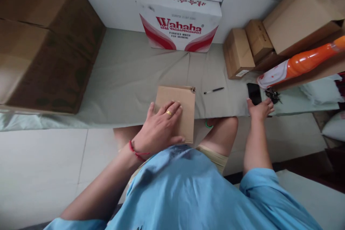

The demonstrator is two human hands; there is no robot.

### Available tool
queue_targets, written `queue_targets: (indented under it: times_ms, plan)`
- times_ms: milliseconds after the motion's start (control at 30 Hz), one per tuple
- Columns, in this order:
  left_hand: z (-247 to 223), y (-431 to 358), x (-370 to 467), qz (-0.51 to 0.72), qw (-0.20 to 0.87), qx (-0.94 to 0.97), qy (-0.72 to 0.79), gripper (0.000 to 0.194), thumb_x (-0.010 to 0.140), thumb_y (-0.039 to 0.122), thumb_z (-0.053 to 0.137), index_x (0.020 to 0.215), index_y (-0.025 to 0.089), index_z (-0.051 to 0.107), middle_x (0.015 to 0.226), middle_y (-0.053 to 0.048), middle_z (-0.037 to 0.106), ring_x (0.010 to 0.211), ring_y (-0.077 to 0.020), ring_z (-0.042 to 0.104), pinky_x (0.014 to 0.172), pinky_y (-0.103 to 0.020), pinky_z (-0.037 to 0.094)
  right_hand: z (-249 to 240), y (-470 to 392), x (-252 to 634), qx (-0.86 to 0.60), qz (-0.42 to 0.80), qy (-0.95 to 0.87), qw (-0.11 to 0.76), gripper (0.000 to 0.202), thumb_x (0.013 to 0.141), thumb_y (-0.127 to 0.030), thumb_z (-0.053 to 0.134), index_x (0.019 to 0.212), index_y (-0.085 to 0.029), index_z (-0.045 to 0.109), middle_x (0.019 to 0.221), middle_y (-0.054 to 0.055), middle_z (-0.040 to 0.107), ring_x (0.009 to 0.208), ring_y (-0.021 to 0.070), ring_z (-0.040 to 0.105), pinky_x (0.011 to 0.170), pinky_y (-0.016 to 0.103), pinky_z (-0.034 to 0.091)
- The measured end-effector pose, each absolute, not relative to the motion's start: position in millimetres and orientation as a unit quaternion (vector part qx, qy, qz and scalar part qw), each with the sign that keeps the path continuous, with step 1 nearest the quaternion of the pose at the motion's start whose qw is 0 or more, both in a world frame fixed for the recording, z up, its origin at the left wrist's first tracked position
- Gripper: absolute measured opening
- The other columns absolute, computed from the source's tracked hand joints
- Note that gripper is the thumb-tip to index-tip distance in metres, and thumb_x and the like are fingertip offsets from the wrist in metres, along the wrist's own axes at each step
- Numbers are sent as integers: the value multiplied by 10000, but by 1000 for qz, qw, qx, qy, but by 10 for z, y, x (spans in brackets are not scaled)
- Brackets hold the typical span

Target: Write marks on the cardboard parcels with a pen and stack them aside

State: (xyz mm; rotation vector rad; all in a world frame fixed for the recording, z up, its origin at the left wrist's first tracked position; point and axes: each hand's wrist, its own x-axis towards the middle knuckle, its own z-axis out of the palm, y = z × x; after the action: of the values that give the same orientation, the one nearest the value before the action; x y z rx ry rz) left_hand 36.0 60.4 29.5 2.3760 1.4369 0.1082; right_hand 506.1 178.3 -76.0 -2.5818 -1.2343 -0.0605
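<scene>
Flat on a piece of brown cardboard [187, 115] lies my left hand [161, 125], its fingers stretched out and the thumb apart. The cardboard looks like a flat box or folded sheet, and its near end hangs over the table edge. A small dark patch marks its far right corner. My right hand [261, 109] is at the table's front edge, at the near end of a black phone [254, 92]. Its thumb is by the phone's left side and its fingers are spread to the right, close to a bunch of keys [273, 95]. Whether the fingers touch the phone is unclear.
A pen [214, 91] lies right of the cardboard. Large cartons [51, 43] fill the left side. A white Wahaha box [180, 25] stands against the wall. Smaller brown boxes [238, 54] and an orange bottle [304, 63] are at the right. Cloth [121, 75] covers the table.
</scene>
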Motion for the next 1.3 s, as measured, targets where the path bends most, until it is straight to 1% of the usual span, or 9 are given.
queue_targets:
  times_ms: [100, 200, 400, 567, 733, 867, 1000, 1167, 1300]
  plan:
    - [311, 534, 195, -23, 219, 863, 454, 1205, 803, 431, 919, 1775, 246, 231, 1859, -202, 177, 1726, -453, 181, 1270, -826, 308, -809, 1815, 5177, -908, 31, -402, 114, 1030, 831, -540, 831, 1568, 54, 428, 1578, 431, 479, 1510, 503, 444, 1268, 609, 305]
    - [211, 484, 93, -2, 228, 873, 432, 1207, 795, 327, 912, 1783, 281, 219, 1880, -174, 53, 1748, -424, 92, 1277, -678, 432, -824, 1888, 5203, -914, 42, -389, 103, 998, 840, -558, 809, 1549, 56, 466, 1545, 415, 506, 1475, 506, 465, 1243, 588, 337]
    - [42, 424, 166, 97, 228, 861, 445, 1004, 865, 342, 878, 1725, 172, 389, 1850, -225, 200, 1739, -445, 123, 1313, -650, 424, -758, 2046, 5214, -924, 59, -369, 80, 917, 824, -599, 820, 1471, 7, 586, 1544, 400, 506, 1504, 502, 452, 1222, 598, 381]
    - [-5, 339, 386, 145, 225, 835, 481, 848, 896, 341, 858, 1646, 149, 513, 1811, -246, 304, 1711, -474, 214, 1263, -722, 456, -726, 1981, 5144, -932, 68, -347, 74, 1100, 763, -605, 877, 1528, 89, 498, 1542, 454, 474, 1489, 553, 465, 1219, 608, 400]
    - [-108, 286, 490, 187, 232, 819, 490, 689, 987, 369, 750, 1618, 175, 551, 1788, -229, 364, 1712, -446, 231, 1260, -741, 445, -677, 1752, 5067, -918, 82, -376, 92, 1083, 713, -509, 905, 1495, 110, 481, 1476, 453, 505, 1414, 508, 547, 1177, 541, 450]
    - [-155, 271, 467, 185, 228, 826, 482, 721, 1002, 397, 732, 1661, 209, 507, 1803, -212, 345, 1710, -438, 240, 1264, -731, 441, -672, 1580, 4916, -892, 115, -421, 118, 904, 681, -564, 889, 1345, -15, 616, 1366, 351, 626, 1352, 460, 595, 1119, 525, 497]
    - [-171, 259, 482, 180, 214, 828, 487, 740, 995, 370, 724, 1675, 199, 487, 1813, -206, 327, 1714, -435, 232, 1274, -714, 436, -683, 1428, 4515, -856, 164, -466, 154, 729, 680, -627, 863, 1187, -145, 660, 1198, 210, 726, 1143, 354, 696, 1014, 464, 556]
    - [-172, 270, 516, 212, 214, 825, 477, 719, 1023, 437, 701, 1643, 127, 513, 1786, -246, 360, 1712, -438, 230, 1293, -700, 418, -440, 1232, 3706, -760, 241, -531, 287, 745, 702, -689, 826, 1216, -187, 628, 1245, 167, 708, 1061, 290, 692, 985, 470, 568]
    - [-169, 273, 515, 233, 230, 817, 475, 750, 1024, 422, 698, 1676, 133, 468, 1781, -246, 368, 1712, -424, 238, 1310, -675, 409, -110, 1099, 3117, -699, 212, -589, 346, 683, 703, -634, 845, 1193, -216, 618, 1201, 119, 672, 1068, 284, 669, 1019, 505, 567]
